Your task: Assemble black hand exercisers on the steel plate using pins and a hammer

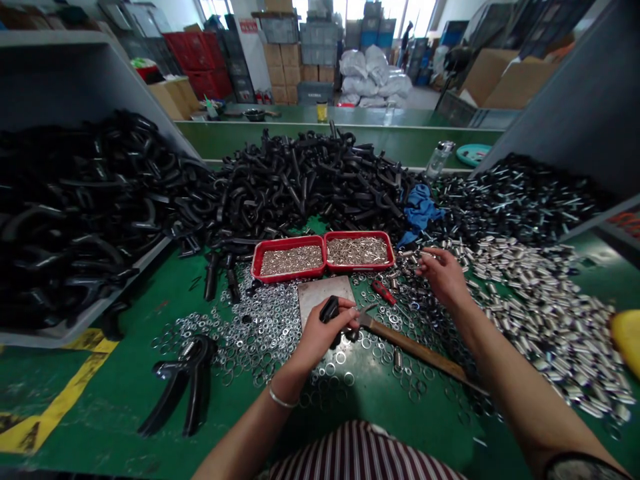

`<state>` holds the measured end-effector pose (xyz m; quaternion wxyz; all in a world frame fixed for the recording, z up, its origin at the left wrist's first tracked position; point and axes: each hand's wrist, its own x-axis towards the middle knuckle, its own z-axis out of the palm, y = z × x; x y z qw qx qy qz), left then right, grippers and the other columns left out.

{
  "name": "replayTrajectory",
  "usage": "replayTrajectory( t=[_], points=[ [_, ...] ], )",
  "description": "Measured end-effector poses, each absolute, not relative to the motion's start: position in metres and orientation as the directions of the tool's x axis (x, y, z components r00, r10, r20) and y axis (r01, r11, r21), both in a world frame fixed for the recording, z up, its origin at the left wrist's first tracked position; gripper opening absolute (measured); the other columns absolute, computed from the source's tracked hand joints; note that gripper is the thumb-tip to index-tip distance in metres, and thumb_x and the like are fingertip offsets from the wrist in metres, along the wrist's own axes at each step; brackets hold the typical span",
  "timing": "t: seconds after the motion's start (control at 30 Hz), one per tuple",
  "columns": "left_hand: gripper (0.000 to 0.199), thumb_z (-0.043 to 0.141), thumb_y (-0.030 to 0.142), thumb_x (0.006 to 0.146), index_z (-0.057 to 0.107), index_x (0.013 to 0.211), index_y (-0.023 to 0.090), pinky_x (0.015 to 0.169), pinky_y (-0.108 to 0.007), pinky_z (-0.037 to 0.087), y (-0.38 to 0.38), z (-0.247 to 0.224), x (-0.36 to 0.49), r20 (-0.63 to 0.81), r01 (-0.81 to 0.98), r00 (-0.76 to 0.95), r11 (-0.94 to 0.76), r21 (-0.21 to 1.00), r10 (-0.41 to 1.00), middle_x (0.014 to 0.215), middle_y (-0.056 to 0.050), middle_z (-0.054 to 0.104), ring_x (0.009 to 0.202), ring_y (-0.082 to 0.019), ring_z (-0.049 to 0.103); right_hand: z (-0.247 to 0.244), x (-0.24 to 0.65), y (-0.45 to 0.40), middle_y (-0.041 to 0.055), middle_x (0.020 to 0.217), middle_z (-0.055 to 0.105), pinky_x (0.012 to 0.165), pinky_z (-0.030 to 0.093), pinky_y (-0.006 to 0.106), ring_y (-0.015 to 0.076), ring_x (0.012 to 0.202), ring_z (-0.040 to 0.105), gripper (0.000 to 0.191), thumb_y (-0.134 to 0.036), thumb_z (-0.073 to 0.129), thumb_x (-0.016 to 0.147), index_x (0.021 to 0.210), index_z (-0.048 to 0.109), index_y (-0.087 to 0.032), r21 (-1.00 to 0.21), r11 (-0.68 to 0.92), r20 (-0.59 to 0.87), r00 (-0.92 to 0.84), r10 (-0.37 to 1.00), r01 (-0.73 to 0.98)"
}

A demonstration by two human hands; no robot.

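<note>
My left hand (320, 332) is closed around a black plastic part (329, 309), above the near edge of a square metal plate (324, 293). A hammer (415, 348) with a wooden handle lies just right of that hand, its head close to the fingers. My right hand (444, 277) is raised over small metal parts right of the red trays, thumb and fingers pinched together. What sits between those fingertips is too small to make out. A red-handled screwdriver (384, 292) lies between the two hands. At the left rests a black spring clamp (187, 380) with its handles spread.
Two red trays (289, 261) of tiny metal pins stand behind the plate. Black plastic parts (305, 177) are heaped behind them and in a grey bin (90, 333) at left. Metal rings (270, 327), springs (540, 320), a blue cloth (419, 210) and black-tipped screws (530, 190) cover much of the bench.
</note>
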<state>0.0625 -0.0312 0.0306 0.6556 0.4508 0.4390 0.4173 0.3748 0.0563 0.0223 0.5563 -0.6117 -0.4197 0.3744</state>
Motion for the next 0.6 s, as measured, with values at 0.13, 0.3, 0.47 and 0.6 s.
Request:
replayTrajectory(
  t=[0.13, 0.3, 0.47, 0.6],
  points=[
    [0.033, 0.073, 0.043, 0.083, 0.067, 0.104, 0.018, 0.08, -0.034, 0.058, -0.031, 0.029, 0.063, -0.196, -0.183, 0.267, 0.25, 0.951, 0.943, 0.09, -0.008, 0.076, 0.08, -0.02, 0.073, 0.016, 0.369, 0.06, -0.0004, 0.075, 0.061, 0.067, 0.059, 0.031, 0.0144, 0.067, 0.059, 0.036, -0.049, 0.083, 0.071, 0.083, 0.059, -0.025, -0.95, -0.107, -0.177, 0.223, 0.959, -0.292],
    [0.033, 0.076, 0.042, 0.081, 0.068, 0.103, 0.017, 0.079, -0.034, 0.059, -0.033, 0.027, 0.066, -0.221, -0.232, 0.246, 0.279, 0.932, 0.944, 0.091, -0.008, 0.076, 0.078, -0.019, 0.073, 0.021, 0.35, 0.048, -0.0016, 0.077, 0.062, 0.068, 0.058, 0.028, 0.0138, 0.072, 0.059, 0.033, -0.044, 0.085, 0.071, 0.086, 0.062, -0.027, -0.924, -0.089, -0.155, 0.152, 0.976, -0.372],
    [0.031, 0.08, 0.038, 0.078, 0.071, 0.099, 0.017, 0.081, -0.033, 0.059, -0.029, 0.025, 0.07, -0.245, -0.318, 0.124, 0.273, 0.908, 0.961, 0.088, -0.005, 0.073, 0.08, -0.018, 0.072, 0.04, 0.299, 0.001, -0.0026, 0.079, 0.061, 0.066, 0.054, 0.029, 0.0126, 0.068, 0.058, 0.025, -0.04, 0.081, 0.079, 0.094, 0.065, -0.027, -0.927, -0.241, -0.198, -0.171, 0.965, -0.287],
    [0.029, 0.08, 0.037, 0.077, 0.072, 0.098, 0.018, 0.083, -0.035, 0.058, -0.029, 0.028, 0.074, -0.24, -0.34, 0.079, 0.253, 0.906, 0.968, 0.085, -0.004, 0.072, 0.078, -0.017, 0.07, 0.048, 0.262, -0.026, -0.0036, 0.067, 0.06, 0.058, 0.048, 0.027, 0.0131, 0.06, 0.059, 0.024, -0.041, 0.077, 0.084, 0.092, 0.062, -0.024, -0.939, -0.293, -0.237, -0.28, 0.93, -0.182]
  ],
)
